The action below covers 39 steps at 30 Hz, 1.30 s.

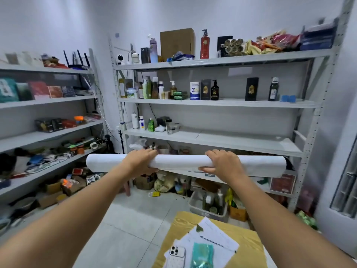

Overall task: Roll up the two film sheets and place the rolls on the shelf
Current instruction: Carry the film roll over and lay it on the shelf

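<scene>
I hold a long white film roll (pixel 183 163) level in front of me, out towards the grey metal shelf unit (pixel 241 143). My left hand (pixel 140 161) grips the roll left of its middle, and my right hand (pixel 222 163) grips it right of the middle. The roll hangs just below the front edge of the shelf's third board, whose right half is bare. I see only one roll; a second film sheet is not in sight.
Bottles and small jars (pixel 150 124) stand at the left end of that board. A second shelf unit (pixel 48 132) stands at the left. A yellow table (pixel 249 246) with papers, a phone (pixel 176 254) and a teal packet lies below. Boxes and a crate (pixel 208 207) clutter the floor.
</scene>
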Tool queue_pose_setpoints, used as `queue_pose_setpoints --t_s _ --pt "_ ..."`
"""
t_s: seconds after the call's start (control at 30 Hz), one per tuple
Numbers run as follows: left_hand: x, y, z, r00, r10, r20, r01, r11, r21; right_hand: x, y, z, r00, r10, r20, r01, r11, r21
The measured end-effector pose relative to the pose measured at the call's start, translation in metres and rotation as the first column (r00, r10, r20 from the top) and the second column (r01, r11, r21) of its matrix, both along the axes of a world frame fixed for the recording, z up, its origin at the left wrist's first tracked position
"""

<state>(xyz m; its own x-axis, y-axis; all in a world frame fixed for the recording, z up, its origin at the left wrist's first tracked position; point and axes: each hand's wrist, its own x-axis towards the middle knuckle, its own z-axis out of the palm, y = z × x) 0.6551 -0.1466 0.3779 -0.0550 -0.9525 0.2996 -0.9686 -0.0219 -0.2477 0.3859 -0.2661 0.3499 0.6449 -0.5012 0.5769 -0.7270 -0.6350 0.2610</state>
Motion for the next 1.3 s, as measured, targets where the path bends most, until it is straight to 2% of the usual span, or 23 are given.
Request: queue_pose_setpoints --t_s 0.2,0.33,0.4,0.5,0.73,0.97,1.1,1.3 --pt "0.043 -0.051 0.012 0.999 -0.034 0.007 0.034 0.999 -0.013 0.035 -0.034 0.017 1.0 -0.021 0.014 0.021 1.0 -0.006" --pt "0.065 -0.099 0.026 0.993 -0.12 0.002 0.12 0.992 -0.031 0.048 -0.063 0.028 0.996 -0.073 0.046 0.075 0.996 -0.057" --pt "0.079 -0.13 0.036 0.983 -0.185 0.018 0.186 0.982 -0.047 0.058 -0.079 0.034 0.989 -0.115 0.095 0.127 0.983 -0.132" --pt "0.095 -0.163 0.049 0.968 -0.243 0.061 0.248 0.965 -0.081 0.072 -0.096 0.041 0.983 -0.146 0.107 0.159 0.979 -0.127" --pt "0.184 -0.239 0.07 0.938 -0.337 0.083 0.346 0.924 -0.163 0.157 -0.145 0.071 0.958 -0.265 0.112 0.284 0.931 -0.23" --pt "0.257 -0.293 0.092 0.923 -0.38 0.064 0.385 0.901 -0.201 0.23 -0.197 0.08 0.949 -0.278 0.146 0.309 0.91 -0.275" --pt "0.27 -0.318 0.088 0.919 -0.391 0.056 0.394 0.901 -0.18 0.244 -0.217 0.07 0.952 -0.274 0.138 0.3 0.923 -0.24" --pt "0.26 -0.372 0.06 0.873 -0.487 0.036 0.485 0.856 -0.178 0.233 -0.248 0.039 0.919 -0.36 0.16 0.386 0.904 -0.183"
